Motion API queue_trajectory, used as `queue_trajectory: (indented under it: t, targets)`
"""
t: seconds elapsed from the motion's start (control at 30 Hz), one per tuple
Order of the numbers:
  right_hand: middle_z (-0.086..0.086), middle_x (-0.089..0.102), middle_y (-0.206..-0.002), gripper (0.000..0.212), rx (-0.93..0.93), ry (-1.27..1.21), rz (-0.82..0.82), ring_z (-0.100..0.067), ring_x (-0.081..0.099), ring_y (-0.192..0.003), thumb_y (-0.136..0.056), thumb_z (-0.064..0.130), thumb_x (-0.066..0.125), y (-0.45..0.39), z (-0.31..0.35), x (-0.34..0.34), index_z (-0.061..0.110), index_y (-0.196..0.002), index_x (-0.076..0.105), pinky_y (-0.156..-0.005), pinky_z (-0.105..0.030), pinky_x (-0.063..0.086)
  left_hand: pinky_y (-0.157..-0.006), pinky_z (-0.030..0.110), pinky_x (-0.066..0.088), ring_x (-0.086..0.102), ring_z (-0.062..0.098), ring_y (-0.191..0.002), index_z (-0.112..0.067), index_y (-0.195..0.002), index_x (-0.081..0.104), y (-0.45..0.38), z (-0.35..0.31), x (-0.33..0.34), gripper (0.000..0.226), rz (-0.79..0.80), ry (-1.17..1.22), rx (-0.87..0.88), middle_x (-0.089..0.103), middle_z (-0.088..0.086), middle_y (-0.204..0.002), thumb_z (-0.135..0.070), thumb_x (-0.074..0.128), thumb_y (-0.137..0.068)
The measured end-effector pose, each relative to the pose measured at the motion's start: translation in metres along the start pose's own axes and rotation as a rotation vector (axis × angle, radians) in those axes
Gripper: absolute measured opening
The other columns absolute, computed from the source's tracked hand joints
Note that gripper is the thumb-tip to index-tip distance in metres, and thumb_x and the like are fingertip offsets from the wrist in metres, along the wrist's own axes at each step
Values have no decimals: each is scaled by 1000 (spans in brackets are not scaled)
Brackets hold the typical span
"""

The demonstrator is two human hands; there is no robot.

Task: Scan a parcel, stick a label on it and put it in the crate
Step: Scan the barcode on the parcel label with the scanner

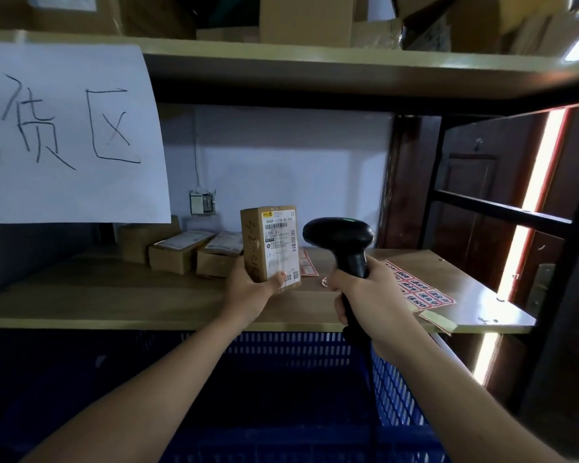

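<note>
My left hand holds a small brown cardboard parcel upright above the wooden shelf, its white shipping label facing me. My right hand grips the handle of a black barcode scanner, whose head sits just right of the parcel and points at it. Sheets of red-and-white stickers lie on the shelf to the right of my right hand. A blue perforated plastic crate stands below the shelf, under my forearms.
Three more small cardboard parcels rest at the back of the wooden shelf. A large white paper sign hangs at the left. Cartons fill the upper shelf. A black rack frame and dark door are at the right.
</note>
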State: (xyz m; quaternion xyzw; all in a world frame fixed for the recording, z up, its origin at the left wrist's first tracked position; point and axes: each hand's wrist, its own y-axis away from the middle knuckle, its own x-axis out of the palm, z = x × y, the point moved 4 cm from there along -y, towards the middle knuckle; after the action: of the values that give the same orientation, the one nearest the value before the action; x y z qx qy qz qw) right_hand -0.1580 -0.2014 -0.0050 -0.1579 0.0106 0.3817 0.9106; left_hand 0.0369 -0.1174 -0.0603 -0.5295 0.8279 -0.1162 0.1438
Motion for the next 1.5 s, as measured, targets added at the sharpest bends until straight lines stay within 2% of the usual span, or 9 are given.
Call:
queue_trajectory:
  t: [0.17, 0.33, 0.43, 0.83, 0.97, 1.03, 1.37, 1.43, 1.5]
  targets:
    - [-12, 47, -51, 13, -16, 30, 8, -18, 40, -37, -82, 7, 60, 2, 2, 0, 10, -77, 48, -39, -24, 34, -86, 51, 57, 65, 23, -108, -17, -127, 55, -1, 0, 1, 55, 19, -15, -21, 67, 1, -122, -20, 79, -79]
    - [-8, 46, -46, 16, -5, 29, 28, -17, 39, -35, -84, 6, 59, 3, 2, 1, 10, -75, 46, -39, -23, 35, -56, 33, 61, 66, 18, -95, -18, -133, 50, -1, -4, 3, 60, 52, -36, -30, 65, -2, -120, -24, 78, -80]
    - [-6, 45, -45, 17, 0, 18, 43, -16, 39, -35, -85, 6, 59, 4, 2, 1, 12, -75, 46, -38, -21, 35, -51, 29, 57, 65, 22, -100, -19, -135, 49, 0, -7, 5, 62, 62, -46, -20, 64, -3, -120, -25, 78, -80]
    - [-8, 46, -49, 16, 3, 20, 42, -16, 40, -37, -85, 6, 58, 3, 3, 2, 12, -75, 46, -39, -24, 36, -58, 33, 60, 66, 23, -100, -19, -131, 50, -5, 0, 9, 59, 85, -54, -21, 64, 1, -124, -28, 78, -80]
    - [-7, 47, -48, 17, -9, 39, 34, -17, 41, -38, -84, 6, 59, 4, 3, 3, 13, -74, 47, -40, -24, 36, -92, 41, 54, 62, 23, -114, -17, -130, 53, -6, 1, 9, 59, 98, -27, 25, 65, 2, -127, -25, 80, -78]
    - [-6, 47, -47, 18, -10, 41, 34, -17, 41, -38, -84, 6, 59, 4, 3, 3, 14, -73, 47, -40, -23, 36, -97, 44, 51, 62, 22, -116, -17, -129, 54, -7, 2, 9, 59, 103, -22, 30, 66, 2, -127, -25, 81, -77]
    - [-4, 47, -44, 16, -27, 63, 23, -16, 40, -36, -84, 7, 59, 4, 3, 4, 13, -73, 48, -36, -20, 35, -82, 26, 49, 62, 14, -107, -16, -121, 59, -5, 6, 6, 49, 77, -52, 34, 68, 0, -119, -26, 80, -78]
    - [-4, 47, -44, 17, -20, 54, 26, -15, 40, -35, -84, 7, 59, 3, 2, 5, 14, -73, 49, -36, -19, 36, -82, 24, 49, 61, 16, -112, -20, -124, 53, -2, 4, 5, 54, 54, -49, 91, 65, -4, -117, -24, 81, -77]
    - [-3, 47, -44, 18, -15, 43, 30, -15, 40, -35, -85, 7, 59, 3, 2, 5, 16, -72, 49, -37, -21, 36, -91, 30, 48, 52, 15, -122, -26, -137, 42, 0, 2, 3, 70, 20, -103, 186, 54, -3, -130, -24, 80, -78]
